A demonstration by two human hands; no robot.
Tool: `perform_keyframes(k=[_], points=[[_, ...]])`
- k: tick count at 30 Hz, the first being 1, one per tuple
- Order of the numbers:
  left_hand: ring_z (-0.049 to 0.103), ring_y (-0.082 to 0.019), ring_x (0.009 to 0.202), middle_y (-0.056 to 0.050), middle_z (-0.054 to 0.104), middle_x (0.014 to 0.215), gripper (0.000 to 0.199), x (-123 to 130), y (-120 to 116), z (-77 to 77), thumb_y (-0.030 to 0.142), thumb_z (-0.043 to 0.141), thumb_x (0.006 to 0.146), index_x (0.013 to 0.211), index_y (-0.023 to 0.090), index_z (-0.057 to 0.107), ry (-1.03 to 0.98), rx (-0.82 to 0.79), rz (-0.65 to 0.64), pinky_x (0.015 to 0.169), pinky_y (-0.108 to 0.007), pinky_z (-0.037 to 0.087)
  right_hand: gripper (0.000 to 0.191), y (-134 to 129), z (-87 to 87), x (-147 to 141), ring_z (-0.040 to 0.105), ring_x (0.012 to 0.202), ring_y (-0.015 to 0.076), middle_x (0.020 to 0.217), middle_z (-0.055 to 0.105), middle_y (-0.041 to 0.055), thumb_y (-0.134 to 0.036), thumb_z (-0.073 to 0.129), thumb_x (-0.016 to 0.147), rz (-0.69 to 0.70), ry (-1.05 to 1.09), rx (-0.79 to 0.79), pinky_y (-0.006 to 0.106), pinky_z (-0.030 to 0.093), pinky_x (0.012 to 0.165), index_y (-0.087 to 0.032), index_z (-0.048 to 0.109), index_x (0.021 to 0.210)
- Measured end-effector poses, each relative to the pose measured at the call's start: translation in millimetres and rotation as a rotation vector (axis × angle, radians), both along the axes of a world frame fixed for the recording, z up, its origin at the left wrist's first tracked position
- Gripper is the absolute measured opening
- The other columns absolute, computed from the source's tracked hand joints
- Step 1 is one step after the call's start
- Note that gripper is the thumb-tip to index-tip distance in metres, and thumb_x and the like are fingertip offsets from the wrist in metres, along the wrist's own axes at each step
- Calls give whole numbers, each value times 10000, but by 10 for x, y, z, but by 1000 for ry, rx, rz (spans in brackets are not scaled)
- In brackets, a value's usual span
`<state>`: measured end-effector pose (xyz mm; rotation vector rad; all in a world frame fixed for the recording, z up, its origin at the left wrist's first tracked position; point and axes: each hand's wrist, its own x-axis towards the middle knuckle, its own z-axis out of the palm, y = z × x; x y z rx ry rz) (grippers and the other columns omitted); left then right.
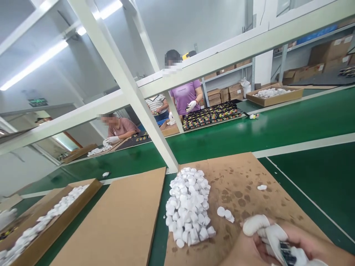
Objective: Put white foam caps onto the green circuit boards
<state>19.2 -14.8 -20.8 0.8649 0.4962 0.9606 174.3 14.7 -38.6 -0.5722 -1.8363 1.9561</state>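
Both my hands come together at the lower right, with white coverings on some fingers. My left hand (242,246) is curled closed, and my right hand (301,232) closes over it from the other side. Between them shows a small black part (288,254) with a white lump (301,255) against it; fingers and the frame edge hide much of both. Left of my hands, a heap of short white cylindrical pads (188,207) lies on a stained cardboard sheet (222,173). A few loose white pads (225,212) lie closer to my hands, and another white pad (261,187) lies farther back.
A bare cardboard sheet (119,218) and a cardboard tray of white pads (93,190) lie to the left. A pale metal frame post (124,81) rises ahead. Across the green belt (216,138), several co-workers sit or stand near rows of black parts (210,115).
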Motion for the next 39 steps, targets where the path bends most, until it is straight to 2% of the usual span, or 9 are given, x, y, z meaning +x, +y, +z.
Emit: perform_keyframes(k=[3, 8, 13, 17, 20, 25, 30, 34, 39], points=[[638, -323, 914, -67, 680, 850, 703, -10, -2, -12, 231, 884, 319, 941, 166, 564, 35, -35, 24, 885, -517, 434, 239, 15, 15, 20, 554, 1074, 323, 1132, 571, 155, -393, 687, 705, -51, -25, -112, 449, 398, 929, -248, 628, 885], [655, -333, 850, -87, 689, 853, 824, -40, -16, -94, 205, 892, 215, 981, 142, 595, 109, -125, 58, 829, -513, 478, 300, 15, -40, 41, 564, 1042, 322, 1139, 555, 186, -398, 700, 700, -56, -14, -127, 422, 433, 873, -181, 616, 889], [650, -276, 876, -61, 687, 876, 797, -50, -70, 90, 218, 884, 331, 1054, 158, 555, 203, -101, 102, 838, -430, 492, 401, 22, -146, 37, 580, 987, 324, 1059, 582, 179, -396, 741, 633, -75, 75, 9, 408, 437, 854, -148, 596, 914], [660, -238, 740, -38, 682, 780, 750, -24, -70, 194, 221, 890, 262, 941, 151, 580, 224, -115, 108, 680, -334, 540, 309, 52, 37, -27, 555, 1010, 297, 1190, 501, 188, -396, 672, 705, -61, 159, 148, 411, 440, 857, -150, 565, 859], [641, -184, 633, -26, 661, 711, 686, -15, -58, 215, 197, 887, 284, 894, 137, 580, 204, -113, 94, 568, -252, 522, 283, 78, 228, -100, 577, 927, 258, 1179, 500, 186, -401, 640, 724, -33, 184, 217, 384, 485, 764, -144, 522, 735], [598, -118, 587, -47, 625, 814, 519, -39, -33, 300, 316, 808, 548, 973, 137, 571, 139, -174, 28, 541, -251, 524, 445, 128, 372, -169, 539, 506, 97, 927, 590, 111, -562, 630, 683, -58, 190, -16, 241, 461, 466, -126, 552, 729], [585, -116, 636, -73, 621, 755, 322, -53, -10, 342, 352, 699, 691, 877, 95, 642, 145, -165, 19, 585, -235, 518, 506, 154, 382, -169, 513, 506, 66, 965, 589, 104, -600, 585, 714, -14, 271, -65, 178, 414, 428, -126, 622, 887], [596, -129, 633, -66, 624, 751, 290, -52, 2, 309, 326, 722, 669, 839, 105, 645, 171, -174, 60, 584, -252, 521, 424, 166, 383, -160, 507, 451, 57, 844, 619, 85, -450, 664, 714, -26, 212, -82, 189, 430, 440, -116, 617, 972], [628, -183, 688, -54, 646, 774, 546, -47, 1, 297, 285, 827, 511, 991, 145, 609, 143, -125, 20, 620, -296, 537, 438, 154, 445, -149, 519, 417, 54, 832, 612, 69, -318, 735, 649, 47, 185, -146, 171, 423, 385, -124, 603, 1018]])
